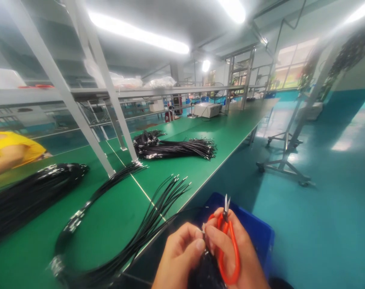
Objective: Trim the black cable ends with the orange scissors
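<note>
My left hand (182,253) pinches the end of a thin black cable just in front of me, beyond the table's front edge. Close beside it, my right hand (239,249) grips red-handled scissors (236,257), their blades pointing up and away from the cable. Its thumb and finger also meet the small pale tip between the two hands, though I cannot make out its detail. From there the cable seems to run toward a loose bundle of black cables (158,208) with pale ends, which curves across the green table (101,224).
A blue bin (260,233) stands on the floor below my hands. Thick black cable bundles lie farther along (182,148) and at left (29,196). Shelf posts (95,148) rise from the table. A person in yellow (17,148) is at left; a wheeled stand (286,160) is at right.
</note>
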Demonstrator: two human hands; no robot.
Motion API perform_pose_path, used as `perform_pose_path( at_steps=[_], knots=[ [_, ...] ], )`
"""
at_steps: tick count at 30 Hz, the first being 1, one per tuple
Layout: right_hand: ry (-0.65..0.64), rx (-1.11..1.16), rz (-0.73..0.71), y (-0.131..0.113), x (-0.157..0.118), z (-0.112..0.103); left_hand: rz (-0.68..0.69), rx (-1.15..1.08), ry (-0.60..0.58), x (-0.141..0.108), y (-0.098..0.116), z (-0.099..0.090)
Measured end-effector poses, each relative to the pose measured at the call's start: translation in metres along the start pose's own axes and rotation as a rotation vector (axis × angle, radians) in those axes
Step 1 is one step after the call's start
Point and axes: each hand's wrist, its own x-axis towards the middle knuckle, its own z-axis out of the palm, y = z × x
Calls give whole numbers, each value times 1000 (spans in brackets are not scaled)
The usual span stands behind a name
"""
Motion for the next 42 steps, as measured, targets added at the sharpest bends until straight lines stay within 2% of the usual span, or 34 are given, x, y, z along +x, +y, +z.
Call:
perform_pose_path(
  at_steps=[5, 10, 13, 16, 20, 23, 26, 30, 34, 38, 42],
  knots=[
    [68, -172, -101, 2, 0, -13, 16, -21, 35, 0, 1, 1],
    [64, -180, -169, -9, 1, -11, 61, 76, 14, 3, -5, 1],
    [-28, -123, -102, -13, 0, -4, 22, 67, -33, 4, -7, 0],
    [-98, -36, 39, -14, -1, -1, 1, 25, -66, 3, -7, -1],
    [-116, 117, 207, -13, -2, -6, -21, -6, -115, 2, -8, -4],
    [-87, 143, 229, -9, -2, -11, -25, -23, -133, 2, -12, -6],
    [-66, 90, 180, -3, 0, -17, -28, -49, -119, 3, -14, -7],
    [-10, -160, 69, 1, 2, -26, -25, -56, -57, 3, -11, -8],
    [44, -262, -171, -4, -1, -22, 4, -22, -33, 4, -11, -8],
    [-36, -291, -233, -7, -3, -11, 10, 28, -39, 5, -15, -7],
    [-65, -368, -298, 2, 0, -12, 33, 80, -12, 4, -14, -5]
  ],
)
